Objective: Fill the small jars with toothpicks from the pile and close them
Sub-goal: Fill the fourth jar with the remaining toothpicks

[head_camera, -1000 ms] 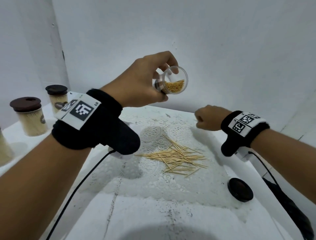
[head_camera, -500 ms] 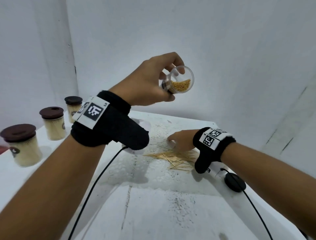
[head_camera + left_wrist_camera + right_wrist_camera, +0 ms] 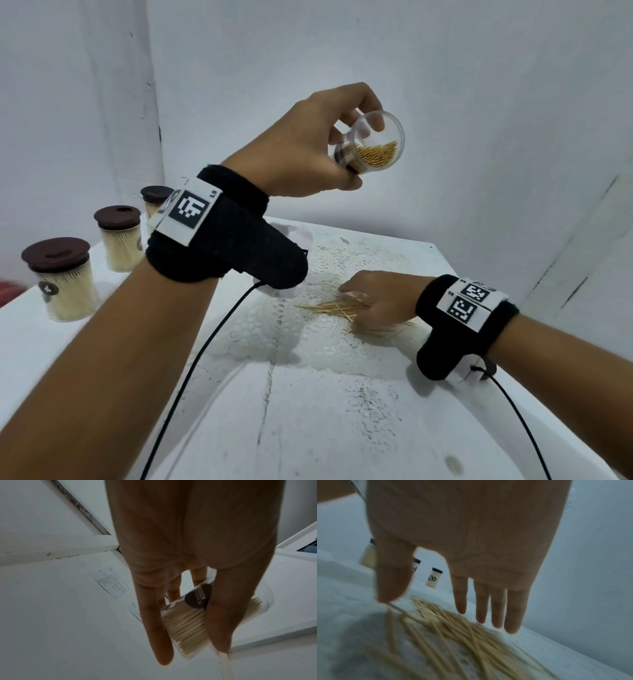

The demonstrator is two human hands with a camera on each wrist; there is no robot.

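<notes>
Brown jar label (image 3: 197,597), left-wrist view only

my arms bare, black wristbands (image 3: 219,236) both sides, white QR-style tags (image 3: 469,303), thin black cables (image 3: 191,359) dangling lol

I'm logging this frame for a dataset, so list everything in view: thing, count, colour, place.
open jar: 1, clear, part-filled with toothpicks, held tilted above the table
toothpick pile: 1, pale wood, on the lace mat
lace mat: 1, white, mid-table
closed jars: 3, clear with brown lids, full, left side of the table
table: 1, white
wrist bands: 2, black with coded tags
left hand: grips the open jar
right hand: fingers straight, on the pile
</notes>
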